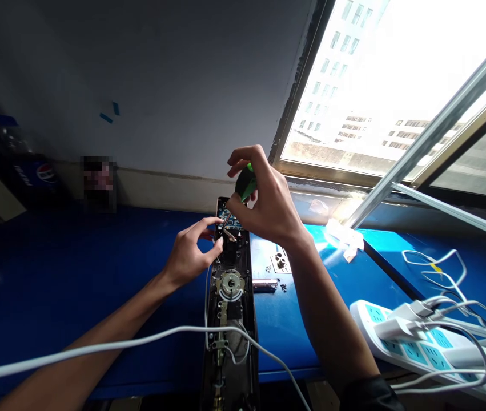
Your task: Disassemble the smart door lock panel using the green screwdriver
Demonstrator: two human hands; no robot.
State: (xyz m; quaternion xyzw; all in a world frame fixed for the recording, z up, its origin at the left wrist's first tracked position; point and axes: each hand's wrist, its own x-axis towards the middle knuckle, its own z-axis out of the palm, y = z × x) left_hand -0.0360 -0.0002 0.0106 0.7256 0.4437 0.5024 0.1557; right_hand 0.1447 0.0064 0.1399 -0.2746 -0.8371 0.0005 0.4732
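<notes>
Black and long, the case [243, 262] runs near to far on the blue table [140, 245]. Its far end lies under the fingers. The right hand [268, 200] grips a green screwdriver [246, 184], tip down-left. The left hand [189, 254] is closer; I can't tell if it pinches anything.

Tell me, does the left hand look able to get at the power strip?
Probably not easily: the left hand is over at the open device, and the right forearm lies between it and the power strip.
</notes>
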